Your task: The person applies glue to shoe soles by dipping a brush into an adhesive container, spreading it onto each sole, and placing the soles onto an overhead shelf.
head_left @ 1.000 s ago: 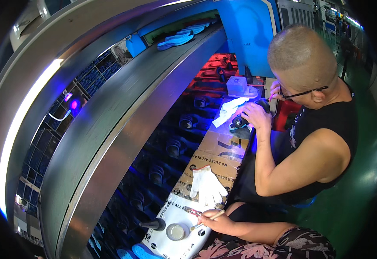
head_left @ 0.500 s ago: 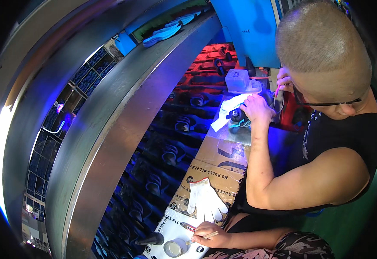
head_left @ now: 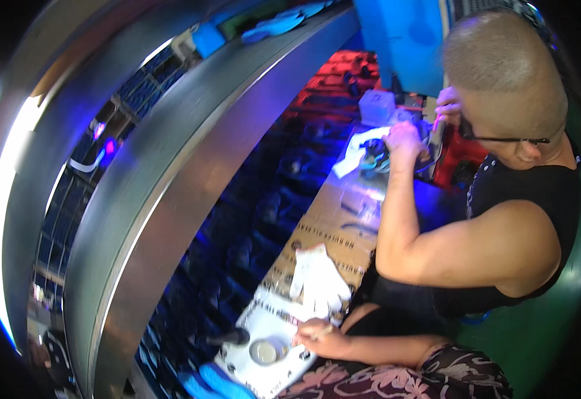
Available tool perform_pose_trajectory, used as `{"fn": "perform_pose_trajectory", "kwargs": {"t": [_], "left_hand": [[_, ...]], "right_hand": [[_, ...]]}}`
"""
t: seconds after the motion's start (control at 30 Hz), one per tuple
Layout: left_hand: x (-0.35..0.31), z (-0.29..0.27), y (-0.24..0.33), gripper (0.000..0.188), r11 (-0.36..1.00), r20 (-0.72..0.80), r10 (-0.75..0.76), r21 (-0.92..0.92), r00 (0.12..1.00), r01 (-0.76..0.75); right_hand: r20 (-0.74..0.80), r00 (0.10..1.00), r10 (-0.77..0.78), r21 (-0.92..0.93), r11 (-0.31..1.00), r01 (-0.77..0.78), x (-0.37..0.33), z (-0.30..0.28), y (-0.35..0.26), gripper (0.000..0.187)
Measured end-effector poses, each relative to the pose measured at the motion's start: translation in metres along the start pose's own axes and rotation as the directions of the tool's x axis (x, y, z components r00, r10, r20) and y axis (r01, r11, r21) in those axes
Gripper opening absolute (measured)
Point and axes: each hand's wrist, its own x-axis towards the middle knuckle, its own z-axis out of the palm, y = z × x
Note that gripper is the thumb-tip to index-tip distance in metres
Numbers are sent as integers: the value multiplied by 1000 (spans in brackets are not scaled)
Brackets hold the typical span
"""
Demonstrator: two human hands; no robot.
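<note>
My right hand [head_left: 320,338], coming from a dark floral sleeve [head_left: 470,369], has its fingers closed round a thin pale-handled brush [head_left: 329,330]. The brush's lower end is blurred, close to the rim of a small round cup [head_left: 264,352] holding something pale. That cup stands on a white printed sheet over the cardboard-topped bench. A black cone-shaped piece [head_left: 236,336] lies left of the cup. Beyond my hand rests a white knit glove [head_left: 318,282]. Blue, elongated, sole-like pieces [head_left: 216,382] show at the lower edge. My left hand is out of the picture.
A co-worker in a black sleeveless top [head_left: 510,219] sits at the right, one hand [head_left: 403,138] on dark and teal pieces. Dark footwear lines the surface left of the bench. A curved metal ledge [head_left: 191,153] carries blue soles [head_left: 284,23]. Behind stands a blue cabinet [head_left: 410,46].
The whole view has shifted and blurred, and more of the blue pieces shows at the lower edge. My right hand keeps the brush beside the cup.
</note>
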Motion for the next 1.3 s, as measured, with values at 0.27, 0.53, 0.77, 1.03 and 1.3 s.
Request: {"fn": "perform_pose_trajectory", "kwargs": {"t": [0.27, 0.53, 0.77, 1.03, 1.3], "left_hand": [[41, -67, -47, 23, 927, 322, -105, -311, 941, 209], [-31, -64, -34, 27, 739, 585, 215, -621, 782, 262], [-47, -56, -60, 43, 795, 707, 168, -509, 687, 330], [-38, -41, -31, 49, 683, 685, 244, -624, 687, 380], [-77, -22, -1, 45, 748, 321, 542, -606, 777, -272]], "right_hand": [[-187, 897, 399, 237, 905, -353, -12, 23, -9, 32], [-86, 974, 209, -3, 978, -210, 12, 76, -22, 28], [50, 996, -69, -590, 803, 85, 39, 102, -6, 20], [-52, 995, -91, -552, 832, 47, 45, 106, -36, 25], [-101, 993, 64, -475, 874, -105, 35, 104, -34, 31]]}}
